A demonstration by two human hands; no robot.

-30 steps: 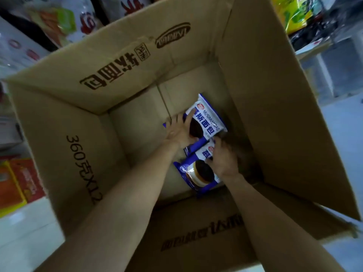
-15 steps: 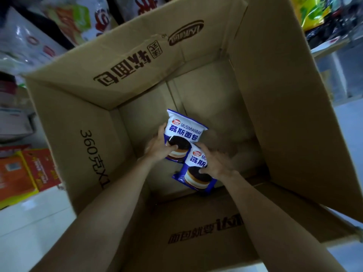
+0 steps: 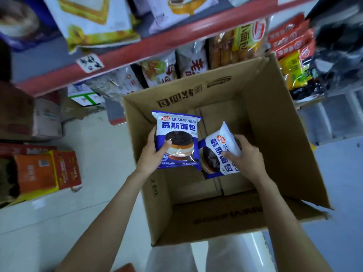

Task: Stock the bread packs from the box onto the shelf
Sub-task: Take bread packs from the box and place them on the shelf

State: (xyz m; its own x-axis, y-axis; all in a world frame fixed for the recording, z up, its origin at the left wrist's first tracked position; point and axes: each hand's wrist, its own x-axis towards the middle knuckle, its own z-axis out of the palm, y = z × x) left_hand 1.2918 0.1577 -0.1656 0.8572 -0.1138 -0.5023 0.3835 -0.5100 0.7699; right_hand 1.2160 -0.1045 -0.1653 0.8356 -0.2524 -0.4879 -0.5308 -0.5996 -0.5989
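Note:
A large open cardboard box [image 3: 275, 138] stands on the floor below me. My left hand [image 3: 152, 156] grips a blue-and-white bread pack [image 3: 177, 140] by its left side, held upright above the box's left wall. My right hand [image 3: 246, 156] grips a second, tilted bread pack [image 3: 218, 154] over the middle of the box. The box floor under the packs shows only bare cardboard. A red-edged shelf [image 3: 157, 46] with other bagged bread runs behind the box.
Bagged goods [image 3: 192, 59] fill the lower shelf behind the box, and more bags [image 3: 92, 18] sit on the upper one. Orange and red cartons [image 3: 47, 171] stand on the white floor at the left. Dark bags [image 3: 306, 81] hang at the right.
Both hands have lifted the two packs from the box bottom up to its rim. The view has pulled back, and the shelves have come into sight.

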